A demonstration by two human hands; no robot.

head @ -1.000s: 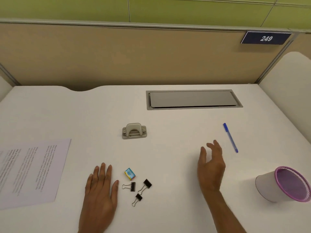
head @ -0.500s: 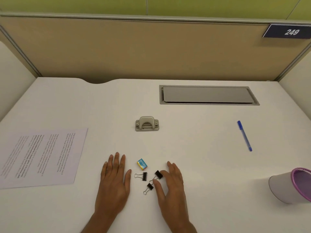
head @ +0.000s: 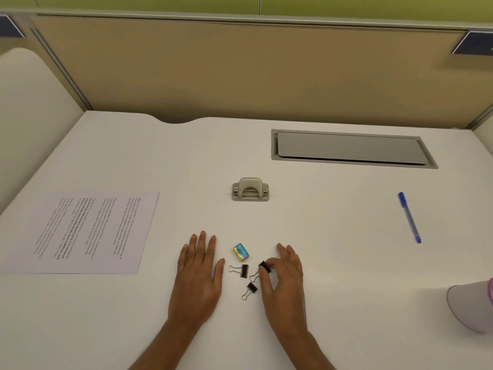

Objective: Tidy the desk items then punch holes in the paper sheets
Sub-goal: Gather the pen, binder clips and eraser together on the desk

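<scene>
left hand [head: 198,279]: flat on worktop [head: 333,236], fingers straight, holds nothing
right hand [head: 284,281]: thumb and forefinger pinch clip [head: 264,266]
clip: front centre, just beside other clips [head: 244,270]
handling: likely light, stiff, skids easily; take the black body, not the wire loops

Items on the table [head: 333,263], by count: three black binder clips [head: 243,270]; one small blue-and-yellow box [head: 241,251]; one hole punch [head: 250,189]; one blue pen [head: 409,217]; one printed paper sheet [head: 88,233] visible; one pink-rimmed cup [head: 466,308].
</scene>
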